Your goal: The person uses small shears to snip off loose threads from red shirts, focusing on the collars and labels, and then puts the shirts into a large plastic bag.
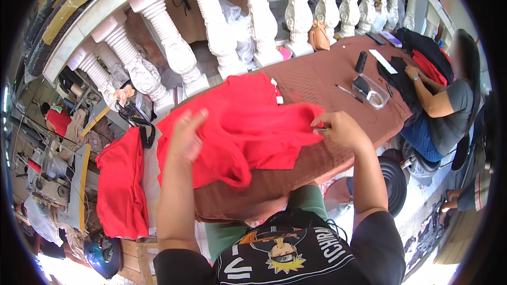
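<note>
Covering the long table [317, 76], brown cloth (white balustrade [211, 21] behind).

Black T-shirt [296, 253], short sleeves, forearms bare. Chest print: cartoon figure with yellow spiky hair, orange accents, white lettering alongside. Green trousers [311, 200] below the hem. No watch, rings or gloves visible.

**Count at the brown table**

I count two hands of my own, left hand [186, 136] and right hand [340, 129], both on one red garment [248, 126]. A second red cloth [121, 184] hangs off the table's [317, 76] left edge. One co-worker [449, 111] sits at the far right edge.
</note>
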The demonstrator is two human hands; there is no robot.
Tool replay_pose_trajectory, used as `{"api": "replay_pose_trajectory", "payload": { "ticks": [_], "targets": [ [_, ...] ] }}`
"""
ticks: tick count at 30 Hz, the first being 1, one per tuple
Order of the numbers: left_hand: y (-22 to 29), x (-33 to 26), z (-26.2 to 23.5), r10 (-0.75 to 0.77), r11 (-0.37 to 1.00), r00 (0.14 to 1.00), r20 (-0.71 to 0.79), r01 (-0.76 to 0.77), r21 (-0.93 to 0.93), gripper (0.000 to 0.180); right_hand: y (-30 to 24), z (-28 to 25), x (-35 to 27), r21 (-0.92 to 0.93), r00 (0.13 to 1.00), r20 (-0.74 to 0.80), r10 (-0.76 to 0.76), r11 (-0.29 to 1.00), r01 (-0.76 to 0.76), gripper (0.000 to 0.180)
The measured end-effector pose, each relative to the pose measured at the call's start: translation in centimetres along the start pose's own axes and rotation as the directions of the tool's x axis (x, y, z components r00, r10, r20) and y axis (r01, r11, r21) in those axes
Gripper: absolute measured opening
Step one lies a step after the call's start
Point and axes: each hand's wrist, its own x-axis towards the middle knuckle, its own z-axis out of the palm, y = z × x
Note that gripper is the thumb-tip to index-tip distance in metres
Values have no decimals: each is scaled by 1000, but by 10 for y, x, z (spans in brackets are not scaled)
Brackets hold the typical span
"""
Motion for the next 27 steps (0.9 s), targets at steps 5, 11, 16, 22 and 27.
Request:
{"api": "replay_pose_trajectory", "payload": {
  "ticks": [5, 11, 16, 22, 27],
  "targets": [
    [-32, -29, 22, -132, 986, 988, 83, 140, -96, 23, -35, 9, 3, 193, 999, -26, -35, 980, 40, 27],
    [12, -31, 49, 159, 986, 966, 206, -165, 15, 26, -54, 60, 18, 124, 983, -80, -168, 976, 177, 69],
    [93, -55, 47, 514, 847, 847, 133, -526, 73, 25, -40, 77, 19, -85, 991, 67, -119, 989, 124, 45],
    [116, -95, 23, 776, 592, 627, 73, -763, 262, 37, -55, 30, 17, -28, 950, 101, -295, 954, 299, 33],
    [128, -163, -35, 461, 687, 747, 479, -642, 341, 53, -105, -46, -19, 556, 711, 521, -473, 819, 138, 29]
  ]
}}
